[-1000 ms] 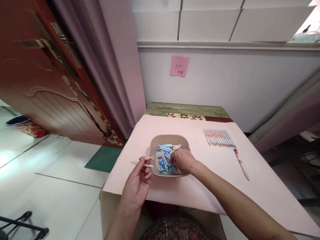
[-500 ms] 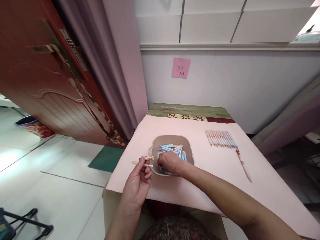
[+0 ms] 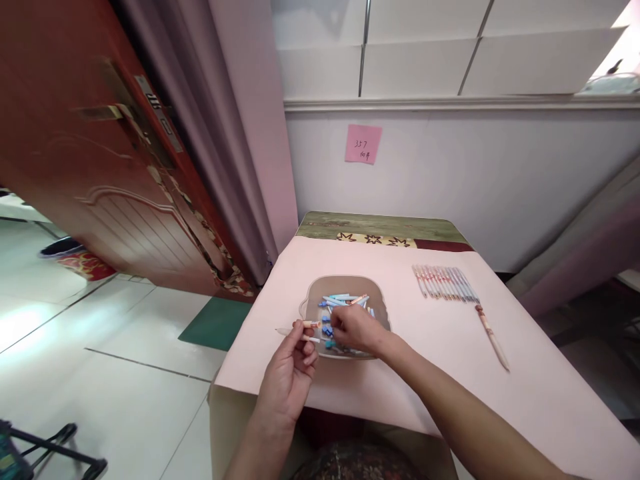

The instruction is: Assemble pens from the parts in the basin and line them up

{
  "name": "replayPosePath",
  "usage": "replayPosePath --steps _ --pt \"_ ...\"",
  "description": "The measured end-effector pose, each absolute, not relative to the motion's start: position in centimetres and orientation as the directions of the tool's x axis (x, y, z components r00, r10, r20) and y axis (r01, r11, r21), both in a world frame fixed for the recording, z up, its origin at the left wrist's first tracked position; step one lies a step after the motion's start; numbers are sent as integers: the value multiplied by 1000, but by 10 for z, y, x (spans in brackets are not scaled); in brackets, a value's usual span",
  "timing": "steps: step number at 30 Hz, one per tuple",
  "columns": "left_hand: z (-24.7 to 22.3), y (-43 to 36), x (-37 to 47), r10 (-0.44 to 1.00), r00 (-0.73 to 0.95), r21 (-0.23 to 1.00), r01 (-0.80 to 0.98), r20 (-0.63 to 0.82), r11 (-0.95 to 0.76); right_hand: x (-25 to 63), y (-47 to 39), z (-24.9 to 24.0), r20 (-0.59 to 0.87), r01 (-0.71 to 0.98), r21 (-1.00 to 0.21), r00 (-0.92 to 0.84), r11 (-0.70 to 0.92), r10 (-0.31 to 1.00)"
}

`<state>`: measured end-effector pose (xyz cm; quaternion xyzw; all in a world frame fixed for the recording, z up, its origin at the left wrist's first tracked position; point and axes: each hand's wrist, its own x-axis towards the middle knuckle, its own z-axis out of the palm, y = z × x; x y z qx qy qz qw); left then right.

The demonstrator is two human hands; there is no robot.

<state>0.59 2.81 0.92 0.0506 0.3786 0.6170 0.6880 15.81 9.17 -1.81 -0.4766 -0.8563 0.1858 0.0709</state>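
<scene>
Cream barrel [image 3: 313, 325] and white part [image 3: 311, 339] pinched in left hand [image 3: 287, 375], lower centre, apparently sparing right hand [image 3: 358, 328] for bin [image 3: 345, 285]; right-hand hold unclear.

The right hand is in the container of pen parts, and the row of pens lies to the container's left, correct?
Not quite: the head view shows the row of pens to the right of the container. The right hand is in the container, as you said.
</scene>
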Motion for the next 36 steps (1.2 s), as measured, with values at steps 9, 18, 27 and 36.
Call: replayPosePath --steps 9,18,27,36 --pt "11 27 40 874 79 511 -785 -479 351 189 32 6 145 -220 -964 21 146 989" --pt "11 19 50 862 114 482 -790 -494 380 188 25 0 283 -99 -953 39 285 958" --pt "0 4 60 808 213 389 -791 -549 472 192 17 3 -76 -259 -950 -353 -176 932" --pt "18 20 17 867 8 466 -841 -499 276 209 68 8 63 516 -847 -140 127 988"
